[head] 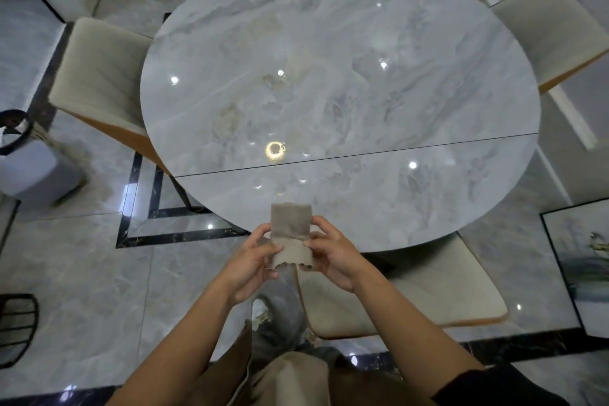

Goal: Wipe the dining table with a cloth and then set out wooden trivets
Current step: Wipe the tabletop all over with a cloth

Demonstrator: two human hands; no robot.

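Wearer from above: bare left hand (pixel 250 260), right hand (pixel 333 257) and forearms (pixel 389 303). Black sleeve (pixel 494 382) at 5 o'clock, on the right arm. Beige garment (pixel 290 379) at 6 o'clock; grey trouser leg (pixel 280 330) and pale shoe (pixel 260 306) toward 12 o'clock from it.

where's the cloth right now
In the head view the cloth sits low and centre, held up between the left hand and right hand, just over the near edge of the round marble table.

The surface (pixel 329 76) is a round, glossy top in a grey marble pattern, with a thin dark seam (pixel 362 155) running straight across its near part. Bright spots of lamp light show in it. It stands on a shiny tiled floor (pixel 82 273).
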